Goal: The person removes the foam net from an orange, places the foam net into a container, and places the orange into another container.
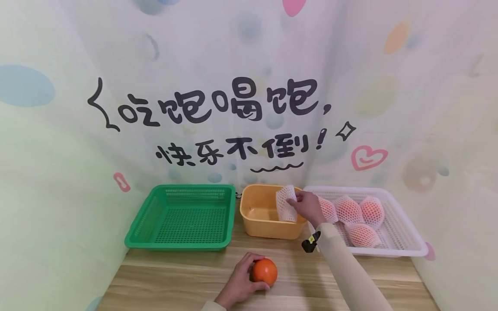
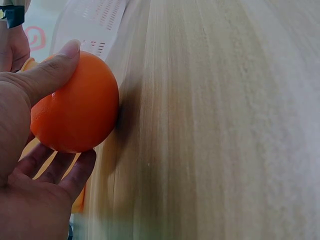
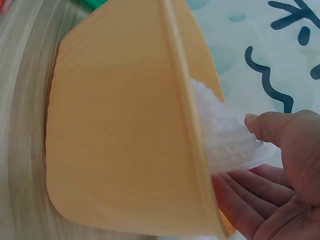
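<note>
My left hand [image 1: 242, 280] holds a bare orange [image 1: 265, 272] low over the wooden table. In the left wrist view, the thumb lies on one side of the orange [image 2: 80, 107] and the fingertips touch the other. With the right hand [image 1: 310, 206] I hold a white foam fruit net [image 1: 286, 205] at the yellow-orange bin [image 1: 268, 229]. From the right wrist, the net [image 3: 225, 137] shows between thumb and fingers, its lower part inside the rim. Part of the net is hidden behind the bin's wall.
A green basket [image 1: 190, 248] stands left of the bin. To the right, a white basket [image 1: 404, 233] holds several oranges in foam nets [image 1: 362, 235]. The right forearm crosses in front of the white basket's left end. A printed curtain [image 1: 218, 52] hangs behind.
</note>
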A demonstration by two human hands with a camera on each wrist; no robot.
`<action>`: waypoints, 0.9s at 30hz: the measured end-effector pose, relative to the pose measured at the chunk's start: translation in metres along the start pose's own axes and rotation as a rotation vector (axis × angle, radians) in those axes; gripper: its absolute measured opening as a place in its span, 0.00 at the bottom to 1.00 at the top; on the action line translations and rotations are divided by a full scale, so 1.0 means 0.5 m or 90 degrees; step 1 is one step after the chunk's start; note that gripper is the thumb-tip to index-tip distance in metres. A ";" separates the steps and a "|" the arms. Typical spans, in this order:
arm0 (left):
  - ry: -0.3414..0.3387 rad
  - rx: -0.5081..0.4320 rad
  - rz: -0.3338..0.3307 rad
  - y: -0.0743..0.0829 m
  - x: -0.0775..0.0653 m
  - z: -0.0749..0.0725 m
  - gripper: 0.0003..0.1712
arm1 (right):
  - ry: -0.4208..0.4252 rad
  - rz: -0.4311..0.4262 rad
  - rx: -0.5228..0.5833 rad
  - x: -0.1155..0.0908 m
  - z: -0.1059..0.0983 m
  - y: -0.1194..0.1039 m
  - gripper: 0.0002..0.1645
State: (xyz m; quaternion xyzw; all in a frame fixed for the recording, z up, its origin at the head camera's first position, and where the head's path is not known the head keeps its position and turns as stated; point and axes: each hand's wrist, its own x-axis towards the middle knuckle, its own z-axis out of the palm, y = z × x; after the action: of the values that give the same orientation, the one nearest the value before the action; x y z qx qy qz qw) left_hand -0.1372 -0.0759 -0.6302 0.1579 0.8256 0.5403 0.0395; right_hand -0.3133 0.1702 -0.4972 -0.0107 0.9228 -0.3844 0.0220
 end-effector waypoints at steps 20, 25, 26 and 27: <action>0.029 -0.004 -0.026 0.008 -0.004 0.003 0.38 | -0.033 -0.024 -0.005 -0.042 -0.029 0.008 0.43; 0.048 0.006 -0.030 0.025 -0.010 -0.007 0.39 | -0.028 -0.072 -0.009 -0.063 -0.017 0.010 0.41; 0.053 0.006 -0.027 0.030 -0.011 -0.011 0.39 | -0.025 -0.087 -0.014 -0.067 -0.016 0.010 0.40; 0.059 0.010 -0.026 0.035 -0.012 -0.016 0.40 | -0.023 -0.102 -0.018 -0.072 -0.014 0.010 0.39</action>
State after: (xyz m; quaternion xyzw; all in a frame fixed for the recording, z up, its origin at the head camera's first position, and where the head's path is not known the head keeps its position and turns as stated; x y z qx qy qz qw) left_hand -0.1296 -0.0783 -0.6115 0.1163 0.8339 0.5394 0.0111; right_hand -0.2779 0.1799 -0.4946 -0.0917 0.9237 -0.3719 0.0079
